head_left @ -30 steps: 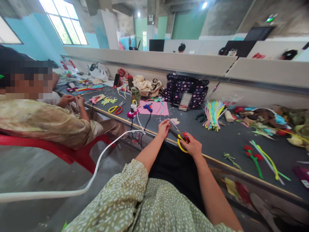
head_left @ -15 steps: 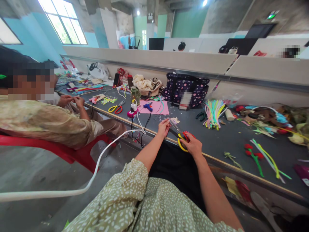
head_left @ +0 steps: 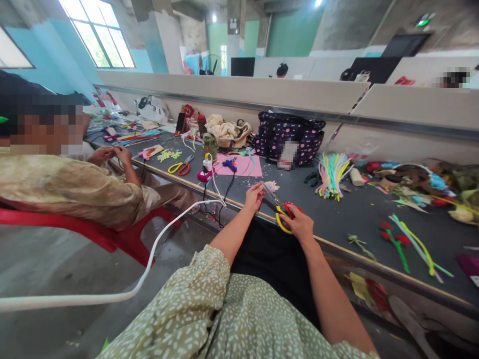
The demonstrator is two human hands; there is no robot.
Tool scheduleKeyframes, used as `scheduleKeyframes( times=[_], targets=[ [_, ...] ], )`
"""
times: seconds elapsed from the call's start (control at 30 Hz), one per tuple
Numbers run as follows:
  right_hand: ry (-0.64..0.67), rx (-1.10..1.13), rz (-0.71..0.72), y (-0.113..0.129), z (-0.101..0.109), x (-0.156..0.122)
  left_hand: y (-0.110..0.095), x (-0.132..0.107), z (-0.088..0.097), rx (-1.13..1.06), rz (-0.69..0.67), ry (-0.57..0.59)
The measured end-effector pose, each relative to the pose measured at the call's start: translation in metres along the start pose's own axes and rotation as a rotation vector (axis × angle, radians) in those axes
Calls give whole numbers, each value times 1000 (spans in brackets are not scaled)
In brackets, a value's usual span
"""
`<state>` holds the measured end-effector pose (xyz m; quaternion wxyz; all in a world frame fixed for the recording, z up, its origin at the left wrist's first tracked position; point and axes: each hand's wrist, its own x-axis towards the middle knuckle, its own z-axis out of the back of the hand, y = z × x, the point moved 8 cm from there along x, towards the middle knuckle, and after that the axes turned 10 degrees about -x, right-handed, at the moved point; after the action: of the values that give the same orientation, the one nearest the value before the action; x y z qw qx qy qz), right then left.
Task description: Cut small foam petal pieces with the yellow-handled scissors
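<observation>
Barely anything has shifted over the last second: at far left, the co-worker's hands (head_left: pixel 112 154) stay close together, near the edge of the bench (head_left: pixel 325 219). Further right, the left hand (head_left: pixel 255 196) keeps its fingertips drawn in beside the blade tips; whether they pinch something small, I cannot tell. The scissors (head_left: pixel 280 207), just right of it at the bench edge, remain gripped by the handles in the right hand (head_left: pixel 301 224), with pale scraps (head_left: pixel 271 186) just beyond the blades. So the work seems to hold at the same point.
</observation>
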<state>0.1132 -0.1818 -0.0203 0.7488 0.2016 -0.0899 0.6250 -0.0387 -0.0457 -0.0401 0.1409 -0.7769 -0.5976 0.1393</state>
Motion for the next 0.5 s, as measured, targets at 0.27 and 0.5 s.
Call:
scheduleKeyframes(
  times=[0.27,0.5],
  targets=[
    [13,41,-46,-4,2,0,0,1,2,3,-5,-19],
    [88,8,-63,-1,9,1,-1,0,3,-23,-9,-39]
  ],
)
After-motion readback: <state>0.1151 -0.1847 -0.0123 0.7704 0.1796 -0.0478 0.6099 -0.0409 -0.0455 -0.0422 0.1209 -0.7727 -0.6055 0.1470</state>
